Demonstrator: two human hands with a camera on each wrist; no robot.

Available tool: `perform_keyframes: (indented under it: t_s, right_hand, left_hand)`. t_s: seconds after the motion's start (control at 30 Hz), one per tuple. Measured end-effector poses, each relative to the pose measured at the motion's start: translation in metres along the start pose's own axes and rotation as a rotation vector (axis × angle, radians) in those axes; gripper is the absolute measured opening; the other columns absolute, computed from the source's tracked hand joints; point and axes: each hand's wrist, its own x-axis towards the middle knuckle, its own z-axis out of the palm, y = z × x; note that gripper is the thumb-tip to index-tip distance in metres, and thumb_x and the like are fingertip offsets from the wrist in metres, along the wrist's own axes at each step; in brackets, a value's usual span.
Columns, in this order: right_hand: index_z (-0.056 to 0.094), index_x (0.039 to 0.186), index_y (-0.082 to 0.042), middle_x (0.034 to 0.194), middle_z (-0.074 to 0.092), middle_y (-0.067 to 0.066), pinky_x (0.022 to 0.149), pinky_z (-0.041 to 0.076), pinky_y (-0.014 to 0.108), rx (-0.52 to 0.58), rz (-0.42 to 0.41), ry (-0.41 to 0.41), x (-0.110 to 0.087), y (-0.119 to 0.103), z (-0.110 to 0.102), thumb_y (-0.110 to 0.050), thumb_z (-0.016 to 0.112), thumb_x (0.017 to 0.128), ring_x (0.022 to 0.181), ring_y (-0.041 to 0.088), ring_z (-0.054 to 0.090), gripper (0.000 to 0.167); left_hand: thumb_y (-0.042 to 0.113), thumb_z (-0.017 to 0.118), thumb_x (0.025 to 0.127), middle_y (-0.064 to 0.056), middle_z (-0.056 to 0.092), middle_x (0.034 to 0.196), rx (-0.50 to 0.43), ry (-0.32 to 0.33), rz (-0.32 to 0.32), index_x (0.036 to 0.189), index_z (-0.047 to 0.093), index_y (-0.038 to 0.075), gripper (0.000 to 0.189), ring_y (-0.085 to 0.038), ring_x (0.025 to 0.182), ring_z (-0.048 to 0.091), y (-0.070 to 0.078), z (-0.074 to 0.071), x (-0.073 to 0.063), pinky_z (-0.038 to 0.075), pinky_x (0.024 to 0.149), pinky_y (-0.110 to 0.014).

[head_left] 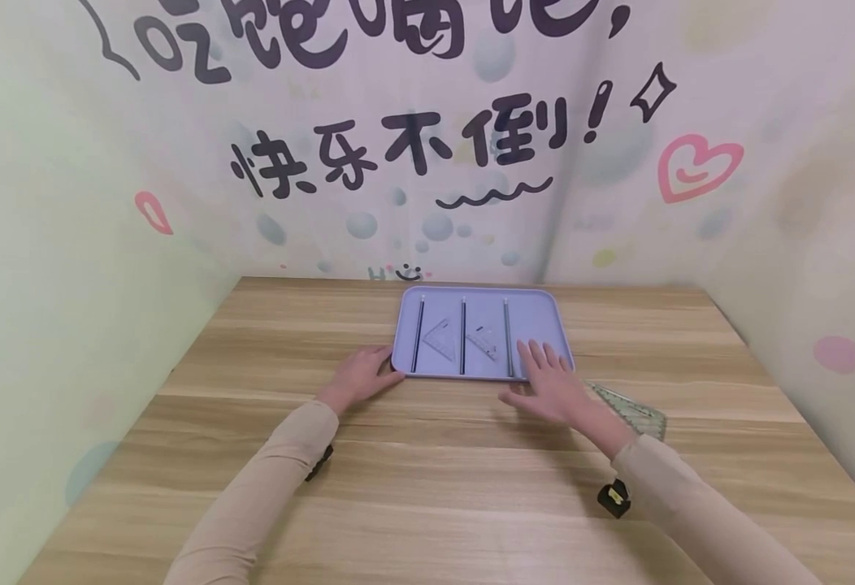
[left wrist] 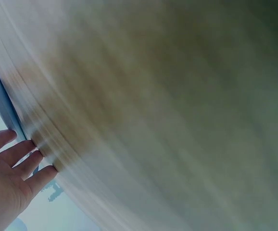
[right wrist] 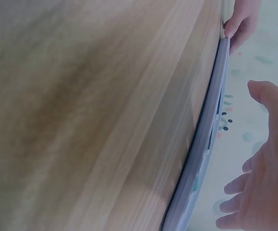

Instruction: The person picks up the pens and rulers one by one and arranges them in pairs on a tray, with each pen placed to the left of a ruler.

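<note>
A lavender tray lies at the back of the table. In it are three long, thin pencil-like sticks, a left one, a middle one and a right one, with two clear set squares, one larger and one smaller, between them. My left hand rests against the tray's front left corner, thumb at the front rim and loosely extended fingers along the side. Over the front right part of the tray, my right hand spreads its fingers and holds nothing.
A greenish set square lies on the wooden table right of the tray, partly behind my right forearm. A printed wall stands right behind the table. Black wrist gear hangs under my right sleeve.
</note>
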Motion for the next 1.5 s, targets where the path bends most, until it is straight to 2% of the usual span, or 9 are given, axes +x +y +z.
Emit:
perform_keyframes:
  t_s: [0.63, 1.0, 1.5]
  right_hand:
    - [0.023, 0.147, 0.007, 0.151, 0.022, 0.033, 0.112, 0.018, 0.066, -0.05, -0.044, 0.018, -0.012, 0.001, -0.005, -0.049, 0.056, 0.089, 0.139, 0.053, 0.018, 0.088]
    - [0.021, 0.148, 0.007, 0.152, 0.02, 0.033, 0.114, 0.015, 0.065, -0.059, -0.024, -0.002, -0.023, 0.009, -0.004, -0.052, 0.055, 0.089, 0.14, 0.053, 0.014, 0.09]
    - [0.025, 0.146, 0.008, 0.149, 0.025, 0.035, 0.111, 0.022, 0.067, -0.051, 0.002, 0.022, -0.04, 0.019, -0.003, -0.052, 0.056, 0.087, 0.137, 0.055, 0.02, 0.09]
  left_hand:
    - [0.042, 0.058, 0.092, -0.021, 0.052, 0.137, -0.007, -0.014, -0.006, 0.139, 0.047, 0.003, 0.063, -0.037, 0.127, 0.049, 0.002, -0.001, 0.0, 0.04, 0.109, -0.048]
    - [0.043, 0.058, 0.092, -0.02, 0.053, 0.136, 0.005, -0.014, 0.002, 0.138, 0.048, 0.003, 0.062, -0.036, 0.126, 0.05, 0.0, 0.001, 0.002, 0.04, 0.108, -0.047]
    - [0.042, 0.057, 0.092, -0.02, 0.054, 0.136, 0.011, -0.018, 0.005, 0.138, 0.048, 0.002, 0.061, -0.036, 0.126, 0.051, 0.001, -0.001, 0.001, 0.041, 0.108, -0.047]
